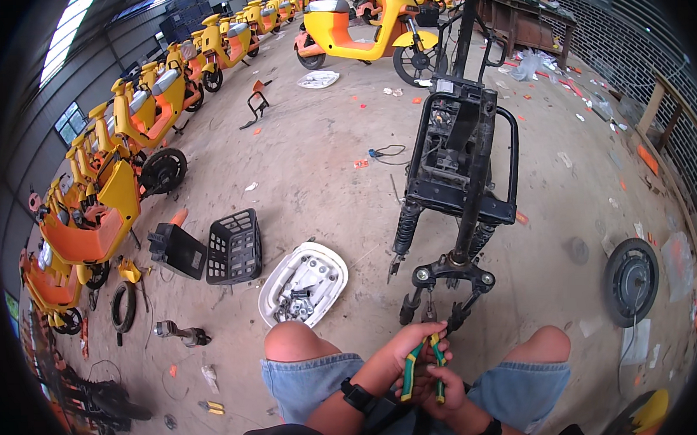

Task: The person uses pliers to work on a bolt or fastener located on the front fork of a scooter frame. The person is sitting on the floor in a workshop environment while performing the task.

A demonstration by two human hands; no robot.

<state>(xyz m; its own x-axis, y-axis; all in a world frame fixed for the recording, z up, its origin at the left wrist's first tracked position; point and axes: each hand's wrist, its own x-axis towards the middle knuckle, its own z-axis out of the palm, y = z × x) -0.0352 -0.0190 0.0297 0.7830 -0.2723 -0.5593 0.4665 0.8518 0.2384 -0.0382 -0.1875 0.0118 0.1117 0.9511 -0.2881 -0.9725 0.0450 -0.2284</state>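
Note:
Between my knees, both hands close around a pair of pliers (410, 368) with green and yellow handles. My left hand (407, 344), wearing a dark watch at its wrist, grips near the top of the handles. From below, my right hand (444, 387) has its fingers wrapped about them. The jaws point away from me toward the lower end of a black scooter frame (466, 204); what they bite on is too small to make out. At that end a black bracket (454, 273) carries two large bolts, with dark rubber-like ends hanging below.
Left of the frame lies a white plastic tray (338, 274) of nuts and metal parts. A black basket (235, 250), a cordless power tool (184, 333) and small pliers (211, 408) lie farther left. A wheel (631, 281) is at right. Yellow scooters (148, 110) line the left side.

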